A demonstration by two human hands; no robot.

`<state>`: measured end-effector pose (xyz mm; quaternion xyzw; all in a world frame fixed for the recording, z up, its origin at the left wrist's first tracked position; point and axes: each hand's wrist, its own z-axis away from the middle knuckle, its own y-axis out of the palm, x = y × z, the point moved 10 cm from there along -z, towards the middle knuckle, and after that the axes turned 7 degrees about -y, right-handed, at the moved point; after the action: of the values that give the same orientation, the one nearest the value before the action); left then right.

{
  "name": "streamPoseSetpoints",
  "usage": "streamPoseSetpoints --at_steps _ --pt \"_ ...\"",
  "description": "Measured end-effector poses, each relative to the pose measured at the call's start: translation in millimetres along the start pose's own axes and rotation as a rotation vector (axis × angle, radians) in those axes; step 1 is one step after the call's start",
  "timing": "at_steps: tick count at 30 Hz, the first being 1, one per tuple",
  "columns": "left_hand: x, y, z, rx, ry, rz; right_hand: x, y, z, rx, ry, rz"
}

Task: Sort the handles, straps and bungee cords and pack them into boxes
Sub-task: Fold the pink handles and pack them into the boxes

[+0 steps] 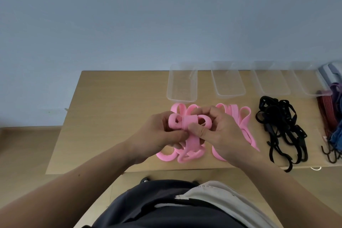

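Observation:
Above the wooden table (114,98) both my hands hold one folded pink strap (188,123). My left hand (159,135) grips its left loop and the wrapped middle. My right hand (216,129) pinches the right loop with thumb and fingers. More pink straps (240,122) lie in a loose pile under and right of my hands. A heap of black straps with buckles (279,129) lies further right. Dark red bungee cords with hooks (327,126) lie at the right edge. Several clear plastic boxes (182,83) stand in a row along the table's back.
Purple and blue cords (337,102) are bunched at the far right, next to a grey-white object (331,72) in the back corner. The blue wall rises behind the table. The table's left half is bare wood. My torso is close to the front edge.

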<state>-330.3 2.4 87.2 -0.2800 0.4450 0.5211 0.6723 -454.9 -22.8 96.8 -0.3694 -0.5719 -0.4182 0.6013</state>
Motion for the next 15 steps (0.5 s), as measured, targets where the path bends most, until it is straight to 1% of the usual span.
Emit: streamPoseSetpoints --at_steps 3,7,9,12,15 --pt "3.4 -4.7 -0.6 -0.023 -0.018 0.004 -4.8 1.7 -0.1 0.003 0.005 0.001" --pt "6.9 -0.1 -0.2 0.053 -0.071 0.112 -6.4 2.9 -2.2 0.008 -0.022 0.028" --pt "7.3 -1.1 -0.1 0.056 -0.083 0.153 -5.9 3.0 -2.4 0.009 -0.030 0.046" --pt "5.2 -5.0 -0.6 0.023 -0.042 0.121 -4.1 2.1 -1.8 0.021 -0.020 0.046" --pt "-1.5 -9.4 0.9 -0.023 0.035 0.059 -4.7 4.0 -1.9 0.021 0.034 -0.003"
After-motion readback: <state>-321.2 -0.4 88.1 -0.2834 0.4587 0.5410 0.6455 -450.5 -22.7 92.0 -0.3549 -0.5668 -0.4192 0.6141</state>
